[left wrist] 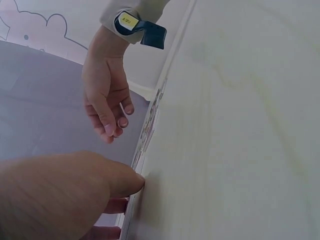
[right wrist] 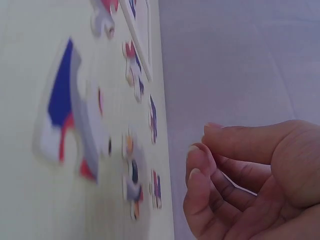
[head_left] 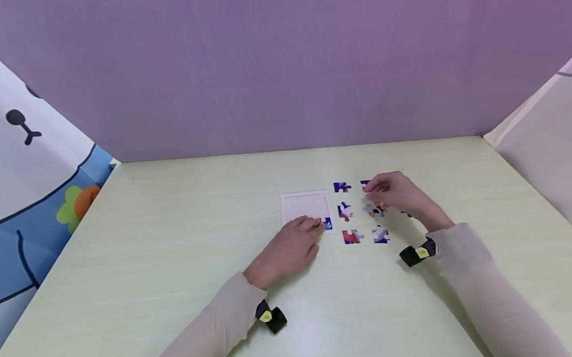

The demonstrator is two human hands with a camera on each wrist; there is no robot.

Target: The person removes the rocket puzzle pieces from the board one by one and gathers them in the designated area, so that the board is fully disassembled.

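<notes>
Your left hand [head_left: 288, 248] lies flat, fingers together, on the one white puzzle tray [head_left: 306, 204], touching its single placed piece [head_left: 326, 223]. Your right hand [head_left: 396, 191] hovers over about seven loose pieces [head_left: 353, 236], fingers loosely curled, empty.

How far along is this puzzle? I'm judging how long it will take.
Barely started: one piece sits in the tray, under the left hand. The right hand reaches over the loose pieces, holding none. At least six remain outside the tray.
</notes>
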